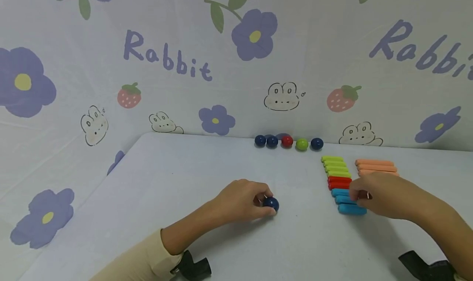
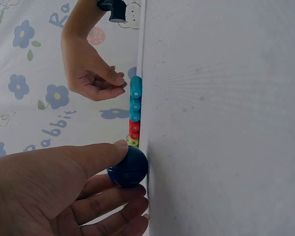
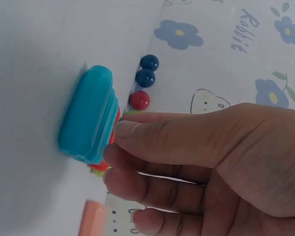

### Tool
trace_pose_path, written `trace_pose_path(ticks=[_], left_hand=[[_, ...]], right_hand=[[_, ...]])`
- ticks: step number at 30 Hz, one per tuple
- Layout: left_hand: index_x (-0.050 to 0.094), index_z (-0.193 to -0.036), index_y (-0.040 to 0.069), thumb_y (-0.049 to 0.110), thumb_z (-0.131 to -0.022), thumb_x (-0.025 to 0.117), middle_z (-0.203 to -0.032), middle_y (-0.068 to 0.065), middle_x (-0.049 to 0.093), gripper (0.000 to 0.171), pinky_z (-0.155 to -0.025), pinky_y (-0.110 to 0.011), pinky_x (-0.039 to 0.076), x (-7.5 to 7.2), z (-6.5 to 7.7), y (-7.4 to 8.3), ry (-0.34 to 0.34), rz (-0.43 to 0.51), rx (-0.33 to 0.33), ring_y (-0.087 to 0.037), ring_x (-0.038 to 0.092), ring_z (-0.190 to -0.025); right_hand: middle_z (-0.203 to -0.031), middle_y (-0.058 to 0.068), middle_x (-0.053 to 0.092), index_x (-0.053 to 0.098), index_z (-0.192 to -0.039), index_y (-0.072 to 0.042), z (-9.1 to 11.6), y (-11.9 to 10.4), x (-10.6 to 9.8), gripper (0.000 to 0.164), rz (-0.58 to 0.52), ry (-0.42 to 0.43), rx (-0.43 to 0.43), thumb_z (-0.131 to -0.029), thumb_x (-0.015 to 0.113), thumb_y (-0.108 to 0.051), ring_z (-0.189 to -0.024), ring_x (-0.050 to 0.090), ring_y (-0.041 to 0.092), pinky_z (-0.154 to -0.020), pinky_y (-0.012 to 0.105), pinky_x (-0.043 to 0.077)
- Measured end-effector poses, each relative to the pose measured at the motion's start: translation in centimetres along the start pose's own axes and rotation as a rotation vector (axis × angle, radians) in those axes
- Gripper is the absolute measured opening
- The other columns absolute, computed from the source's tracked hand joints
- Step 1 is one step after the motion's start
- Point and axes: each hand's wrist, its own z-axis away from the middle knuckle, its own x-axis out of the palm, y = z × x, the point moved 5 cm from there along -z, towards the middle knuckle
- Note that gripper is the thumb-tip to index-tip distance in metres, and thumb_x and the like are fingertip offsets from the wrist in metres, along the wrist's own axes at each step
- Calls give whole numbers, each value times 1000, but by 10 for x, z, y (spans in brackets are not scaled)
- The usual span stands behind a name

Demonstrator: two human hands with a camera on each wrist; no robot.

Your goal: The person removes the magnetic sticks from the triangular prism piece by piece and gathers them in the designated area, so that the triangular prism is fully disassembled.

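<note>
My left hand [image 1: 240, 201] pinches a dark blue ball [image 1: 271, 204] between thumb and fingers, low at the white table. The left wrist view shows the same ball [image 2: 129, 167] under the thumb. My right hand [image 1: 386, 195] is beside the near end of a column of short sticks, its fingers loosely bent. Nearest to it are the blue sticks [image 1: 352, 209]; nothing shows between thumb and fingers in the right wrist view, where the hand [image 3: 187, 157] partly covers the column. Beyond the blue sticks are red sticks [image 1: 339, 183] and lime green sticks [image 1: 335, 166].
Orange sticks [image 1: 376, 166] lie to the right of the column, partly behind the right hand. Along the table's back edge stand several balls, among them a red ball [image 1: 287, 141] and a green ball [image 1: 301, 145]. A patterned cloth [image 1: 184, 96] hangs behind the white table [image 1: 177, 174].
</note>
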Motion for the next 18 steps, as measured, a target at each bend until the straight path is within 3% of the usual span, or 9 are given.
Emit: trace_pose_path(ticks=[10, 14, 18], left_hand=[[73, -114, 13, 29, -87, 80, -93, 7, 72, 32, -75, -21, 49, -8, -3, -7, -21, -27, 0, -3, 63, -83], [71, -117, 13, 27, -87, 80, -103, 2, 73, 34, -83, -28, 51, -26, -20, -27, 3, -44, -91, -10, 65, -91], [69, -118, 10, 20, -86, 81, -110, -4, 72, 35, -88, -33, 51, -53, -48, -52, 98, -14, -158, -17, 66, -97]], right_hand=[[-73, -12, 55, 69, -84, -18, 2, 4, -4, 16, -14, -5, 1, -83, 79, -5, -68, 50, 7, -58, 23, 47], [-73, -13, 54, 69, -83, -17, 2, 4, -5, 16, -21, 9, -6, -84, 79, -5, -68, 49, 7, -57, 23, 46], [-72, -12, 53, 70, -85, -17, 4, 4, -5, 15, -32, -1, 15, -84, 79, -4, -67, 49, 7, -56, 22, 46]])
